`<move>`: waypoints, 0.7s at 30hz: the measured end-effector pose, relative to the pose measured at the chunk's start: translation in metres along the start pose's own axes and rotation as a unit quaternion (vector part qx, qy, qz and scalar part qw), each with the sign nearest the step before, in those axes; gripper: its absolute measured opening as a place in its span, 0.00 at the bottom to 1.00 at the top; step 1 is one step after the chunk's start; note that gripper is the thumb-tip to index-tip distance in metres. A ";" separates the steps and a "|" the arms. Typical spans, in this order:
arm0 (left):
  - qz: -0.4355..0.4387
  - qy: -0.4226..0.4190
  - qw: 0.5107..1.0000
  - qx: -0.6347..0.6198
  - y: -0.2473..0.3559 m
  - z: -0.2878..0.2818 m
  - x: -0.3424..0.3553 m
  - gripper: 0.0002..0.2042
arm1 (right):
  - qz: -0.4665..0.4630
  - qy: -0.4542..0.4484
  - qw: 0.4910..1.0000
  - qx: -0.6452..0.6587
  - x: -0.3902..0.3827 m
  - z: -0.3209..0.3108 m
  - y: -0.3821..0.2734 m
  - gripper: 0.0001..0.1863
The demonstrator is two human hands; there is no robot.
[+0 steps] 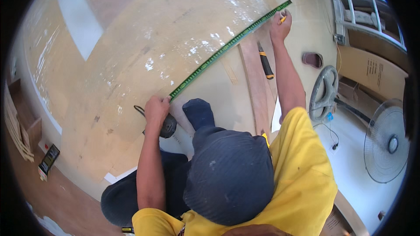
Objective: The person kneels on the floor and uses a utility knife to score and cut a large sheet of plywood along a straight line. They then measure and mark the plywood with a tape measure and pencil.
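A green tape measure blade [227, 46] runs slantwise across the worn, paint-flecked board [131, 48], from lower left to upper right. At its lower end my left hand [156, 110] is closed around the tape, beside the black tape measure case [168, 126] with its dark strap loop. My right hand [281, 25] is by the upper end of the blade, fingers closed on an orange pencil [283, 19]. Left of my right forearm, a black and orange handled tool [265, 64] lies on a wooden strip [253, 78]. My knee in dark trousers [232, 175] covers part of the board.
A grey standing fan [389, 144] lies on the right, its round base [323, 91] towards me. A dark slipper [312, 60] sits near that base. Beyond are a cardboard box [372, 70] and a metal ladder [367, 13]. At far left are a wooden box [24, 113] and a small black box [49, 159].
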State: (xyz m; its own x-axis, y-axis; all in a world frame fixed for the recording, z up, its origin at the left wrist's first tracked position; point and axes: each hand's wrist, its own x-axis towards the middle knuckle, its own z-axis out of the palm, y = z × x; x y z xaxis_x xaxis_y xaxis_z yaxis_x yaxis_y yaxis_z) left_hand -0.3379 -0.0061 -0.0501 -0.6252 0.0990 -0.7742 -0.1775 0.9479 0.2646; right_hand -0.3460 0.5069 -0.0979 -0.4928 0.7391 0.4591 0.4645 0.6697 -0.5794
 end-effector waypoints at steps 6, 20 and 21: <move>-0.006 -0.012 1.000 -0.014 -0.002 0.000 0.001 0.22 | 0.314 -0.003 0.939 0.141 0.066 0.016 0.056 0.38; -0.032 -0.020 0.999 -0.007 0.001 -0.001 0.003 0.22 | 0.453 -0.077 0.859 0.224 0.074 0.040 0.092 0.17; -0.032 -0.023 0.999 -0.011 0.001 -0.001 0.004 0.22 | 0.451 -0.048 0.861 0.232 0.075 0.045 0.092 0.18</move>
State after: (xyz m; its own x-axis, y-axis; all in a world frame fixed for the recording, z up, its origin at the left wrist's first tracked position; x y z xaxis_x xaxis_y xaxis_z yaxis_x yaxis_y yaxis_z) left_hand -0.3408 -0.0053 -0.0523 -0.5768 0.0526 -0.8152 -0.2333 0.9457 0.2261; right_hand -0.3733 0.6203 -0.1475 -0.1556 0.9189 -0.3626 0.3578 -0.2897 -0.8877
